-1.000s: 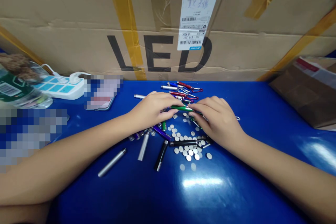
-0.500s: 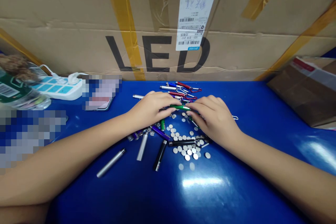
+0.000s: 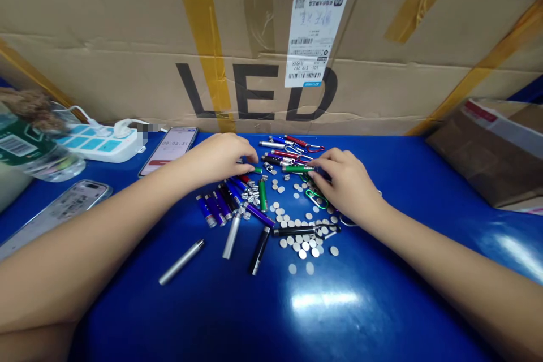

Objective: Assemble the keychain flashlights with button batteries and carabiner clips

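Note:
My left hand is closed, thumb and finger pinched on a short green piece, most of it hidden by the fingers. My right hand grips the right end of a slim green penlight tube that points left. A green carabiner clip lies below the right fingers. Between and below the hands are many silver button cells. Another green tube lies near a pile of small silver caps. Blue and purple tubes lie below my left hand.
Several red, blue and silver penlights with clips lie at the back, before a large cardboard box. Black tubes and silver tubes lie in front. Two phones, a power strip and a bottle stand left; a smaller box right.
My hands, together on one green penlight before, have moved apart. The left has gone left with a short green piece; the right keeps a green tube.

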The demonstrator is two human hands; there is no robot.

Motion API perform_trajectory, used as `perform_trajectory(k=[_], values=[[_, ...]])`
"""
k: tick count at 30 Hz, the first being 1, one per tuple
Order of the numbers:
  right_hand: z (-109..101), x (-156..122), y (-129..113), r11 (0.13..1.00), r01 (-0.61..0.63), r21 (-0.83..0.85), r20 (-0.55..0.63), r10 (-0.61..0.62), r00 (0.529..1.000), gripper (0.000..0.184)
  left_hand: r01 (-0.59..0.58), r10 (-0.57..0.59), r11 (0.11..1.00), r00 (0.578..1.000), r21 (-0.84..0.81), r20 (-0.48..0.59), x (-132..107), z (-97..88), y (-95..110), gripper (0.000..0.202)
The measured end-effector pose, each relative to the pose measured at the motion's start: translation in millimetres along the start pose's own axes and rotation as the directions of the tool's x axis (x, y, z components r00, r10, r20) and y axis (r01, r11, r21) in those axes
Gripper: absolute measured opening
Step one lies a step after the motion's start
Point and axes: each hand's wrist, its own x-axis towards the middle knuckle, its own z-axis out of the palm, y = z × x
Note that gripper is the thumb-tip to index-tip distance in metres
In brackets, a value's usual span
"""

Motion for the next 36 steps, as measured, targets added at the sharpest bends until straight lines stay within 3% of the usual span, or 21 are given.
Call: perform_trajectory(k=[3, 6, 9, 13, 18, 20, 23, 27, 31, 36], values=[[-1.4, 0.4, -4.5, 1.000, 0.000, -0.012, -0.003, 0.000, 1.000, 0.024, -0.018, 0.018, 1.000, 0.999, 0.004, 0.039, 1.0, 6.6, -3.2, 0.020], [-6.1, -1.0, -14.1, 0.998, 0.063, 0.015, 0.017, -0.063, 0.998, 0.021, -0.029, 0.029, 0.999, 1.000, 0.023, 0.004, 2.7, 10.5, -2.8, 0.019], [-9.9, -2.9, -22.4, 0.993, 0.102, 0.067, 0.066, -0.106, 0.992, 0.016, -0.050, 0.048, 0.999, 0.993, -0.016, -0.107, 3.0, 7.5, 3.7, 0.018], [-9.6, -2.8, -25.6, 0.991, 0.103, 0.080, 0.099, -0.111, 0.989, 0.018, -0.171, 0.103, 0.960, 0.952, -0.223, -0.288, 2.0, 4.2, 25.2, 0.016], [-6.0, 0.4, -23.0, 0.990, 0.111, 0.093, 0.126, -0.122, 0.984, 0.014, -0.286, 0.160, 0.899, 0.920, -0.333, -0.358, 1.4, 16.6, 49.2, 0.013], [-7.7, 0.9, -21.7, 0.987, 0.113, 0.118, 0.089, -0.124, 0.988, 0.012, -0.285, 0.143, 0.890, 0.916, -0.357, -0.375, 1.2, 23.0, 52.3, 0.013], [-17.0, -0.6, -22.1, 0.965, 0.115, 0.237, -0.077, -0.100, 0.992, 0.008, -0.249, 0.062, 0.873, 0.909, -0.419, -0.412, 0.4, 29.3, 52.9, 0.014], [-33.9, -5.7, -29.6, 0.926, 0.177, 0.332, -0.314, -0.069, 0.947, 0.008, -0.254, 0.025, 0.845, 0.898, -0.471, -0.439, -1.4, 31.2, 54.4, 0.015], [-39.0, -9.5, -37.4, 0.912, 0.259, 0.318, -0.325, -0.152, 0.934, 0.009, -0.283, 0.045, 0.831, 0.892, -0.478, -0.449, -3.3, 30.0, 57.6, 0.016], [-35.3, -10.5, -37.8, 0.912, 0.267, 0.311, -0.308, -0.170, 0.936, 0.011, -0.303, 0.072, 0.839, 0.885, -0.451, -0.461, -4.0, 29.0, 59.1, 0.014]])
